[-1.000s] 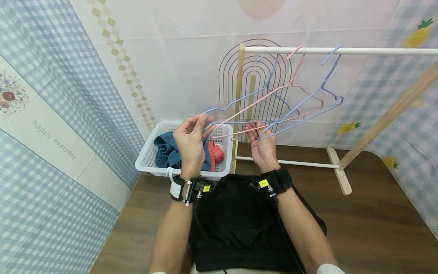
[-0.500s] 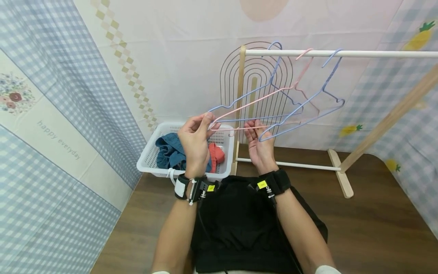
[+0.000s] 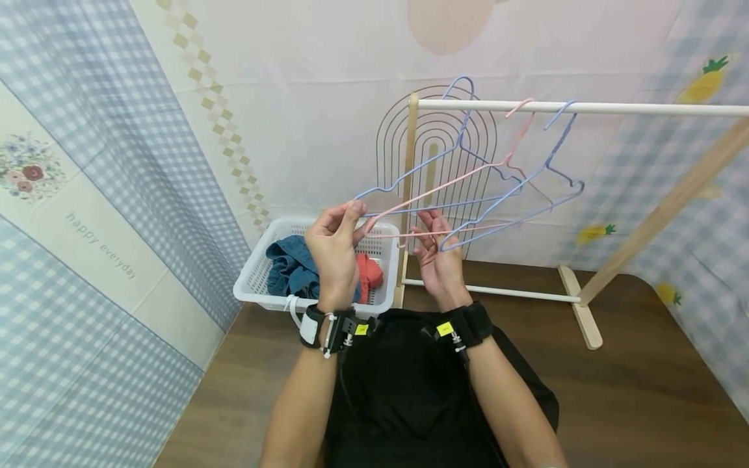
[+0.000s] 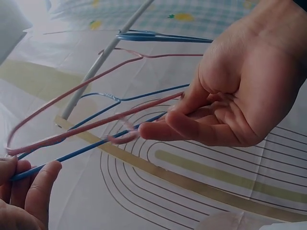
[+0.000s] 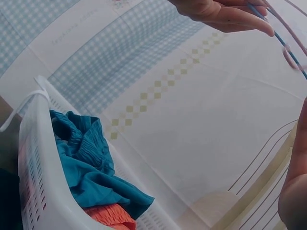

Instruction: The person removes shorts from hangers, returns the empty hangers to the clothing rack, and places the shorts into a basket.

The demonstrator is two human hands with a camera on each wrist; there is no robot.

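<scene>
Hangers, blue (image 3: 409, 179) and pink (image 3: 445, 185), hook over the white rail (image 3: 585, 108) at 1 o'clock in the head view and are pulled out slantwise toward the person. The left hand (image 3: 333, 250) pinches the near tips of a blue and the pink hanger between thumb and forefinger. The right hand (image 3: 439, 260) is held up with fingers nearly straight, touching the lower pink bar; no firm grip shows. At 9 o'clock of the hands sits a white basket (image 3: 257, 286) holding teal cloth (image 3: 287, 263) and orange cloth (image 3: 370, 273).

The left wrist view shows the right hand's fingers (image 4: 168, 129) loosely extended with pink wire crossing their tips, and the left hand's fingers (image 4: 33, 184) curled on the blue wire's end.

In the right wrist view the left hand (image 5: 220, 14) sits at 12 o'clock, closed on the blue and pink wires, with the basket (image 5: 43, 191) at 8 o'clock.

Judging by this, one hanger is being sorted out from the tangle; the next move likely calls for separating the wires and unhooking one from the rail.

Readable writing: "happy everyday" (image 3: 102, 245) on the wall cloth at 9 o'clock.
</scene>
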